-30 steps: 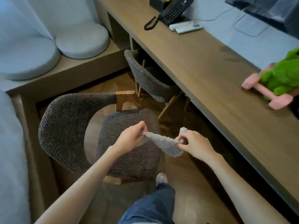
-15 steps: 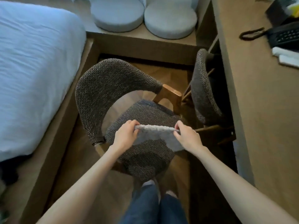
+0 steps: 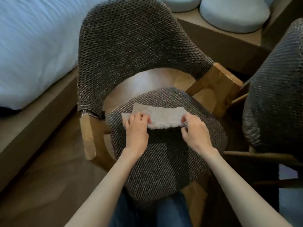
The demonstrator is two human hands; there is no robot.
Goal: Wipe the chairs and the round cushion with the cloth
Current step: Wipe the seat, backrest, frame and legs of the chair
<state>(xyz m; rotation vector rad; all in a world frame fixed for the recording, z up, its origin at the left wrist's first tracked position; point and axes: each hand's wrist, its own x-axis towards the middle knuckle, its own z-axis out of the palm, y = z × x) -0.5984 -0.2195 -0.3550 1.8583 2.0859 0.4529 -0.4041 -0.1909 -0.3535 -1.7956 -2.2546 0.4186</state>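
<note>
where the nearer chair (image 3: 131,41) fills the middle of the view, its woven backrest arching from 9 o'clock through 12 to 2 o'clock above the round seat, the cloth (image 3: 164,116) lies stretched across the seat's 12 o'clock half. it is a pale, nubbly rectangle, long side running from 9 to 3 o'clock. the left grip (image 3: 136,128), a bare hand, has its fingers curled down over the cloth's 9 o'clock end and holds it; the thumb is hidden. the right grip (image 3: 195,130) pinches the 3 o'clock end between thumb and forefinger, the other fingers loosely bent. the cloth's near edge throws a dark shadow on the seat and seems a little lifted; whether the far edge touches the weave i cannot tell. both forearms come in from 6 o'clock, above blue jeans (image 3: 155,213) at the bottom edge. a second chair (image 3: 275,95) of the same dark weave stands at 3 o'clock, just beside the first one's wooden arm post. at 1 o'clock two pale round cushions (image 3: 234,13) sit side by side on a wooden ledge (image 3: 221,40) beyond the backrest. a bed (image 3: 32,38) with light bedding fills 10 o'clock, its brown base running down towards 8 o'clock.
</note>
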